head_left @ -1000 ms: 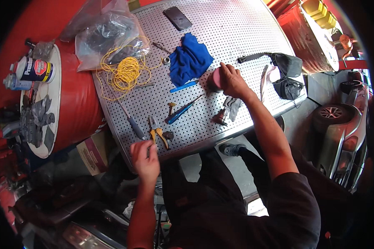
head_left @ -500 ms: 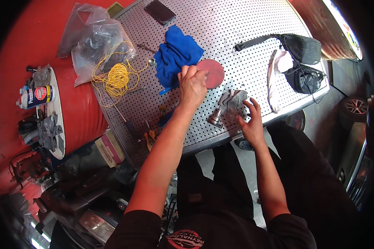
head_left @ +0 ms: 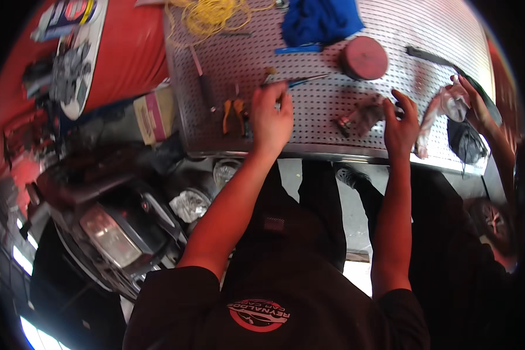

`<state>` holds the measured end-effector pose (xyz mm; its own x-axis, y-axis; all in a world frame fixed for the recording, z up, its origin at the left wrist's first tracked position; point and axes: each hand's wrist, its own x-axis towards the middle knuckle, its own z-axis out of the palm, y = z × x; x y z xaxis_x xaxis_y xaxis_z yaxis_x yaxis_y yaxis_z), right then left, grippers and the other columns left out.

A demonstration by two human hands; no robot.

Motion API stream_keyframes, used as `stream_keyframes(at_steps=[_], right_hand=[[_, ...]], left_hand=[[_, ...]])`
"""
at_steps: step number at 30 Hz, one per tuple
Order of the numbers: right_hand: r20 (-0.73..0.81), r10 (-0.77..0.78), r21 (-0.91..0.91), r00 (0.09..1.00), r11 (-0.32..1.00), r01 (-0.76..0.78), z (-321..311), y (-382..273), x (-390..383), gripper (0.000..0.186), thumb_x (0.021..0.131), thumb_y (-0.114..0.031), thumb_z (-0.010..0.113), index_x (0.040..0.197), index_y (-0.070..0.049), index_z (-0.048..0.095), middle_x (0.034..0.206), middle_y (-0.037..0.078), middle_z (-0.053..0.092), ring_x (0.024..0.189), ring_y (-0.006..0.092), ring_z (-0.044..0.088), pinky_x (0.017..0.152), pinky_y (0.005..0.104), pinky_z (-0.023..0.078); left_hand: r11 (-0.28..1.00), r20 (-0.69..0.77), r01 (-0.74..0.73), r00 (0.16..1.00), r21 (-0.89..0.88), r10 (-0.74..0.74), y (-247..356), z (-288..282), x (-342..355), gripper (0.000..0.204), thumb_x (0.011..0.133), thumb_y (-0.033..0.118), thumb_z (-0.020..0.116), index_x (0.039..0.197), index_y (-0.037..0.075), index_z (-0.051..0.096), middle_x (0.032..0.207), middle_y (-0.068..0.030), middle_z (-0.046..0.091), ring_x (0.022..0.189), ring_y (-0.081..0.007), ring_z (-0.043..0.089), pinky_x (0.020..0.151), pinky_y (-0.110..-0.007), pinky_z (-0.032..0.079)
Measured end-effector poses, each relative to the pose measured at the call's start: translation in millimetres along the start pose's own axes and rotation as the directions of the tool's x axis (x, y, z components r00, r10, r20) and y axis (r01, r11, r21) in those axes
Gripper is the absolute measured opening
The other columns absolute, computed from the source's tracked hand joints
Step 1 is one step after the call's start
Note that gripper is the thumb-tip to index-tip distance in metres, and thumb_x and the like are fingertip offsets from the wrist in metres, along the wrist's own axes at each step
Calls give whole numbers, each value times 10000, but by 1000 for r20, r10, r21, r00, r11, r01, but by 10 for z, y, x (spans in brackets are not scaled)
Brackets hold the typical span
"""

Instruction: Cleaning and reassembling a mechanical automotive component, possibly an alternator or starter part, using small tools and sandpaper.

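Note:
My left hand [head_left: 272, 119] hovers over the near left of the perforated metal table [head_left: 309, 131], blurred, fingers half curled and thumb apart. Just beyond its fingertips is a slim tool with a blue handle and metal shaft [head_left: 305, 80]; I see no grip on it. Orange-handled pliers [head_left: 234, 116] lie left of that hand. My right hand [head_left: 401, 125] has its fingers apart beside a crumpled grey rag [head_left: 368, 114]. A small metal part [head_left: 344, 123] sits at the rag's left end. Farther back stands a red round, puck-like object [head_left: 364, 58].
Another person's hand [head_left: 477, 108] touches a whitish cloth [head_left: 449, 105] at right, near a black bag [head_left: 466, 142]. A blue cloth [head_left: 321, 23], yellow cord [head_left: 210, 17] and a dark-handled screwdriver [head_left: 206, 90] lie on the table. A red drum [head_left: 135, 49] stands left.
My left hand has left the red round object and come back toward the pliers. My view has shifted, and another person's hand has appeared at the right by the whitish cloth.

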<state>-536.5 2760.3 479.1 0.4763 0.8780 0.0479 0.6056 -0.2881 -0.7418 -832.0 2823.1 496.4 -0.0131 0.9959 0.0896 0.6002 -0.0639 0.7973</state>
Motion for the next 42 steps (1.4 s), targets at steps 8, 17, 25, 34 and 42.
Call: stream_keyframes(at_steps=[8,17,25,34,42], right_hand=[[228,-203,-115,952,966,233,1010,-543,-829,242,848,-114,812,1088,-85,801,963,95,685,923,288,629,838,407,527],[307,-247,-71,919,957,281,2200,-981,-1239,307,866,-176,793,1171,-142,788,1031,94,663,969,308,618,843,445,514],[226,-173,-132,958,969,207,2047,-1064,-1072,543,829,-35,777,1358,-132,707,1066,132,637,978,329,605,890,432,516],[412,-280,-195,867,902,384,2013,-981,-350,458,804,-6,686,1242,-114,764,1057,157,651,1008,346,634,916,456,521],[372,-19,-370,928,914,166,2398,-1364,-35,478,914,-444,731,1277,-133,737,1171,133,736,1130,338,658,1001,482,467]], left_hand=[[905,-14,36,999,423,-33,-1173,-1011,-571,170,809,62,767,973,85,728,872,-63,669,912,-298,618,847,-440,492],[849,258,-147,966,508,13,-1189,-914,-370,628,750,285,890,1310,96,677,1231,-85,594,1188,-319,512,1020,-503,396],[879,259,-97,965,467,-31,-1322,-1042,-291,783,680,267,943,1376,91,629,1296,-95,570,1229,-336,487,1064,-498,392],[769,-202,268,962,580,-183,-2044,-1856,-557,353,822,116,810,1159,81,710,1045,-66,691,1070,-333,593,974,-512,463],[806,-52,38,999,591,-9,-2278,-1757,-260,167,841,172,804,1004,151,770,992,-7,709,1030,-286,623,939,-465,461]])
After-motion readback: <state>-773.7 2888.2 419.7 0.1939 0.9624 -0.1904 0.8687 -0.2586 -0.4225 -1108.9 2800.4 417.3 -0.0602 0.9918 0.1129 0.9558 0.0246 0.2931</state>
